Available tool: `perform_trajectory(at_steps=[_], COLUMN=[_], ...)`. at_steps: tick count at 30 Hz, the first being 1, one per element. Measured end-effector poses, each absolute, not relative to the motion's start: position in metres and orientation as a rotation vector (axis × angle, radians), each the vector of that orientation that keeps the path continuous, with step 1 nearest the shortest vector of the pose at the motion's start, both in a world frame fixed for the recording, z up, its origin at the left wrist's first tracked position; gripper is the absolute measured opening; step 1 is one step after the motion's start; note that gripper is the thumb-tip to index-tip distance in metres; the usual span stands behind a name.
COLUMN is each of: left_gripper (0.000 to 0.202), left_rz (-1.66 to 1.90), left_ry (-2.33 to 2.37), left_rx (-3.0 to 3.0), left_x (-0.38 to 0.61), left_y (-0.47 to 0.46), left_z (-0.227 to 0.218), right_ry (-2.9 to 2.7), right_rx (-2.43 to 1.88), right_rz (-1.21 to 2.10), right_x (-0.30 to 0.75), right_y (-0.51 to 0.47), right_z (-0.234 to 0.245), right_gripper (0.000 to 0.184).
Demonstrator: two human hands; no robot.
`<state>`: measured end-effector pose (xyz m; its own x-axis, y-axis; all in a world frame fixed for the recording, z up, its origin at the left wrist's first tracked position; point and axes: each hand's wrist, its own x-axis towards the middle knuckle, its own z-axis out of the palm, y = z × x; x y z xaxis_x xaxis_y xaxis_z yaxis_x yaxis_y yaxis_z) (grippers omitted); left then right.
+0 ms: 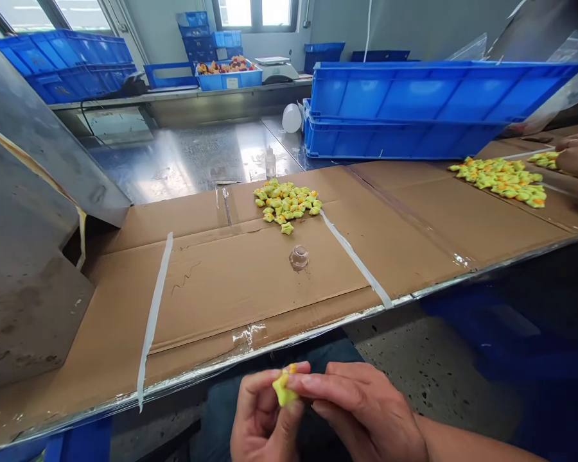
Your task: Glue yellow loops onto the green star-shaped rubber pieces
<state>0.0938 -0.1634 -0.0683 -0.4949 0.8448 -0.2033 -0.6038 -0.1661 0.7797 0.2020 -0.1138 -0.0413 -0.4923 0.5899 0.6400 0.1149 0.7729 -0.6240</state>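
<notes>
The yellow-green piece [284,394] sits just off the near edge of the surface [231,289], pinched by the left hand [264,420], with the right hand [370,404] touching its right side, fingers' grip there unclear.

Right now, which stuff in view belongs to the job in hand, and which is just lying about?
Likely in the job:
small yellow piece, held in the left hand, right hand touching it
pile of similar pieces
perhaps the clear cup

Likely just about:
stacked blue crates
white-topped scale at the back
</notes>
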Motion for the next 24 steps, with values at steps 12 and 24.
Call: perform_trajectory(at_steps=[12, 24], left_gripper=[0.021, 0.022], left_rz=[1.464, 1.366], left_ry=[0.531, 0.391], left_rx=[-0.081, -0.215], left_x=[0.075, 0.081], left_y=[-0.168, -0.166], left_z=[-0.084, -0.065], right_ry=[-1.771, -1.813], right_rx=[-0.716, -0.636], right_rz=[1.172, 1.134], right_x=[0.196, 0.197], right_y=[-0.109, -0.109], right_z=[-0.051, -0.051], right_gripper=[0.032, 0.029])
